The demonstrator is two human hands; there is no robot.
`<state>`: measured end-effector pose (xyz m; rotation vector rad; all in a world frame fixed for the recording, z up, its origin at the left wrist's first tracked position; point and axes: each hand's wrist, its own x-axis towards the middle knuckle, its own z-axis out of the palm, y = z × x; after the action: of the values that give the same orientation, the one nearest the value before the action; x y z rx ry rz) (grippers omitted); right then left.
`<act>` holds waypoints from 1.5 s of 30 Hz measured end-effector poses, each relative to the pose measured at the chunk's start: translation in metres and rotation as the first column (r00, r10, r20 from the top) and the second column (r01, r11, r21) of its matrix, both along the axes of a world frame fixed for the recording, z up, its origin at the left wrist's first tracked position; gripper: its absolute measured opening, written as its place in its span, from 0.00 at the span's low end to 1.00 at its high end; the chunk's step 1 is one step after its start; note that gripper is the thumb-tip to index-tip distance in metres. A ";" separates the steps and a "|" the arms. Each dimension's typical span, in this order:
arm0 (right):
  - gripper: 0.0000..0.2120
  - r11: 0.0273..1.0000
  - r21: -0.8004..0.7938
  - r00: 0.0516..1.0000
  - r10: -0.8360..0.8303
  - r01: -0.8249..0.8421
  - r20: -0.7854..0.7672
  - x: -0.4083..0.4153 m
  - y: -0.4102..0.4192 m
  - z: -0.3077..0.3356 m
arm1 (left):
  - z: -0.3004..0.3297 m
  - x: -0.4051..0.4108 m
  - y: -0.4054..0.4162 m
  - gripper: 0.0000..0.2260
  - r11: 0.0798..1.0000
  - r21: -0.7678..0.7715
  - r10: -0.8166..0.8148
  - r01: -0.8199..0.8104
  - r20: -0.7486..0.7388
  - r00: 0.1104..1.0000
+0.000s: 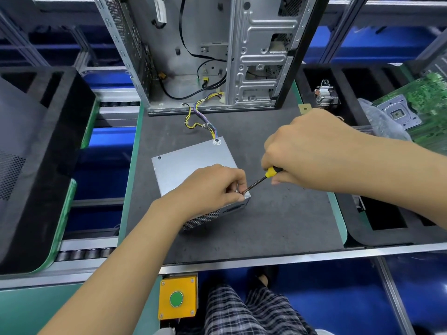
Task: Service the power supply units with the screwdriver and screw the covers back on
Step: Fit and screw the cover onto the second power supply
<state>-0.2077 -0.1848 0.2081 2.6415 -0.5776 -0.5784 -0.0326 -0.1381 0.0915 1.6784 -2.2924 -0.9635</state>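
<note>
A grey sheet-metal power supply unit lies flat near the middle of the dark grey worktop, its bundle of yellow, black and purple wires trailing toward the far side, where an open silver computer case stands upright. The right hand has its fingers wrapped round the yellow-and-black handle of a slim screwdriver, whose shaft slants down and left to the near right corner of the unit's top cover. The left hand rests on that corner, fingers curled together in a pinch right at the tip, seemingly steadying a screw, though the screw itself is too small to make out.

The step in hand looks like seating a corner screw. The shaft is tilted, so pressing and turning at that angle could let the tip slip out of the screw head and jab the pinching fingers or scratch the cover. A screw started crooked may cross-thread. If the pinch lets go early, the screw could drop and roll across the worktop. The unit is braced only by the left hand, so a hard push might slide it.
</note>
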 end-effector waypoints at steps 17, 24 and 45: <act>0.15 0.991 0.111 0.989 -0.083 0.069 0.125 -0.027 -0.007 -0.017 | 0.006 0.004 0.004 0.04 0.986 -0.145 0.084 -0.077 0.043 0.996; 0.17 0.994 0.085 0.980 -0.078 0.063 0.184 -0.036 -0.010 -0.016 | 0.007 0.011 0.015 0.06 0.901 -0.033 0.379 -0.432 -0.425 0.822; 0.17 0.994 0.048 0.990 -0.101 0.096 0.102 -0.040 0.003 -0.012 | -0.002 -0.013 0.029 0.02 0.874 -0.476 0.091 -0.103 -0.049 0.995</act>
<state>-0.2473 -0.1816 0.1961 2.7089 -0.7383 -0.4881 -0.0454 -0.1096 0.0893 1.5306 -2.1653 -0.3457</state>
